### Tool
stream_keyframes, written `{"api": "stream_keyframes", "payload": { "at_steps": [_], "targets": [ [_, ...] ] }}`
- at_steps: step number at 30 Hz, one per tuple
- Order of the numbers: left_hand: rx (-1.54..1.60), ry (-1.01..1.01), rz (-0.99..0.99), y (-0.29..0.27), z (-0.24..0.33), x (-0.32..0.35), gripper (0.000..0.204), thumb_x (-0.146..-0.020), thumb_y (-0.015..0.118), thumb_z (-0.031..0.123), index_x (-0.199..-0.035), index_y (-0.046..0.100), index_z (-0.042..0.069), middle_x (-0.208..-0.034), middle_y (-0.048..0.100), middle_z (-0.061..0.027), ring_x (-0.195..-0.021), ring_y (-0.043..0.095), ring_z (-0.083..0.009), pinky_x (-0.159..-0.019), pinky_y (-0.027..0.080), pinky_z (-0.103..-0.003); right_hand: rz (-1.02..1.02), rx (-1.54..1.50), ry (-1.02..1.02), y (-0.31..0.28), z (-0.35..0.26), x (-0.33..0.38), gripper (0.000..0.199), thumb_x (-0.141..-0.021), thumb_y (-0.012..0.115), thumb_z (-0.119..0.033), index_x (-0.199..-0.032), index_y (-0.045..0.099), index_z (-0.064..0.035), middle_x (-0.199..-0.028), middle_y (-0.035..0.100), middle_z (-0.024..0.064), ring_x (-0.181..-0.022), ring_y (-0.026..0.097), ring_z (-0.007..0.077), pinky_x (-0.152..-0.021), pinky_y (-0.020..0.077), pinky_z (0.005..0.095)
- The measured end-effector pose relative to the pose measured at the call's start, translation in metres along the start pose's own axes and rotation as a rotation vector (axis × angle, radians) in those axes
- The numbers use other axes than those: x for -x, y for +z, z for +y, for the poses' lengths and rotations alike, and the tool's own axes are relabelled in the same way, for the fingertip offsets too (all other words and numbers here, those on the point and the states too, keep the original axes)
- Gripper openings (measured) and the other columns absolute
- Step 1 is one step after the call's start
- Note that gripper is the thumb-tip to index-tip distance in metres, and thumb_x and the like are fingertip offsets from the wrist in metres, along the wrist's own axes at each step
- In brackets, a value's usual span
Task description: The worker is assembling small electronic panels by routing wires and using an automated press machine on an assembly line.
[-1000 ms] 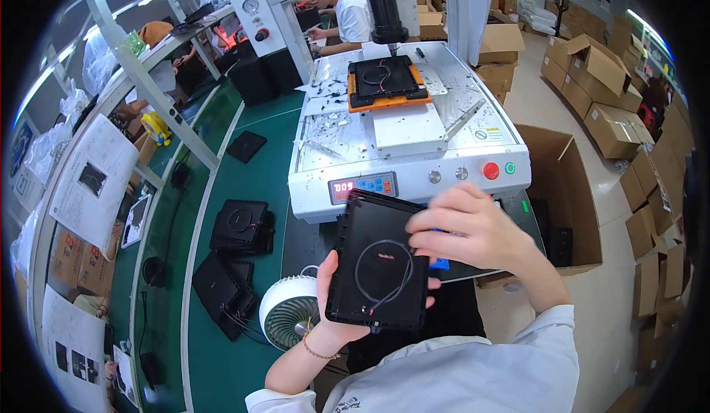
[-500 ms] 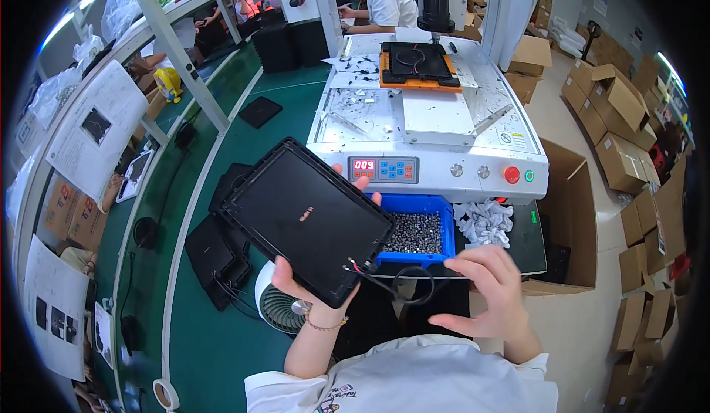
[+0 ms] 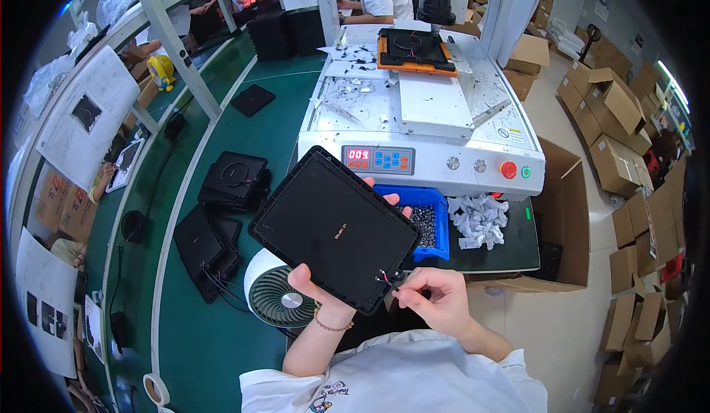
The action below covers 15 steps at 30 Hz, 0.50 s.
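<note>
My left hand (image 3: 325, 302) holds up a rectangular black plastic cover (image 3: 333, 224), its thumb at the near edge and its other fingers round the far right side. The cover is tilted and has a raised rim. Thin red, white and black wires (image 3: 384, 277) come out at its lower right corner. There the fingers of my right hand (image 3: 442, 303) pinch the black cable, most of which the hand hides. Behind the cover is a blue bin (image 3: 441, 224) of small dark metal pieces, partly covered.
A white press machine (image 3: 355, 124) carries an orange fixture (image 3: 414, 65) with a black part in it. More black covers (image 3: 235, 180) lie stacked at left, near a white fan (image 3: 270, 265). Crumpled white paper (image 3: 479, 221) sits right of the bin. Cardboard boxes (image 3: 621, 161) line the right.
My right hand has closed from a spread pose and moved left onto the cable at the cover's corner. The cover has shifted right and turned a little in my left hand.
</note>
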<state>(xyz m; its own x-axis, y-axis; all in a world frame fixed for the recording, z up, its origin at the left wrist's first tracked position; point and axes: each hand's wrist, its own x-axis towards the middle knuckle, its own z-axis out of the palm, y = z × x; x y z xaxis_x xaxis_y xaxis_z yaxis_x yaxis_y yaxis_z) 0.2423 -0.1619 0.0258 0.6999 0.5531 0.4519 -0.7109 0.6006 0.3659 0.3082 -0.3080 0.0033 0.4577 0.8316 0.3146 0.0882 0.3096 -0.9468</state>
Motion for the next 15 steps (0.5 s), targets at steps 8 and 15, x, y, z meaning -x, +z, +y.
{"api": "stream_keyframes", "payload": {
  "at_steps": [8, 15],
  "targets": [
    [-0.049, 0.004, 0.011, 0.009, -0.004, 0.005, 0.114, -0.069, 0.066, 0.070, -0.152, 0.019, 0.006, -0.150, 0.030, -0.0180, -0.132, 0.040, -0.0386, -0.114, 0.029, -0.059, 0.048, -0.281, 0.214, 0.007, 0.009, 0.007, 0.018, -0.094, 0.064, -0.009, -0.080, 0.061, 0.0018, -0.074, 0.066, 0.0089, -0.055, 0.055, 0.0073, -0.046, 0.0393, 0.0194],
    [-0.135, -0.064, 0.012, 0.014, -0.001, 0.009, 0.120, -0.066, 0.069, 0.072, -0.150, 0.020, 0.001, -0.148, 0.033, -0.0172, -0.130, 0.043, -0.0370, -0.114, 0.031, -0.057, 0.070, -0.317, 0.243, 0.005, 0.009, 0.008, 0.018, -0.094, 0.065, -0.007, -0.078, 0.059, -0.0002, -0.073, 0.064, 0.0059, -0.053, 0.052, 0.0047, -0.048, 0.0396, 0.0190]
  ]
}}
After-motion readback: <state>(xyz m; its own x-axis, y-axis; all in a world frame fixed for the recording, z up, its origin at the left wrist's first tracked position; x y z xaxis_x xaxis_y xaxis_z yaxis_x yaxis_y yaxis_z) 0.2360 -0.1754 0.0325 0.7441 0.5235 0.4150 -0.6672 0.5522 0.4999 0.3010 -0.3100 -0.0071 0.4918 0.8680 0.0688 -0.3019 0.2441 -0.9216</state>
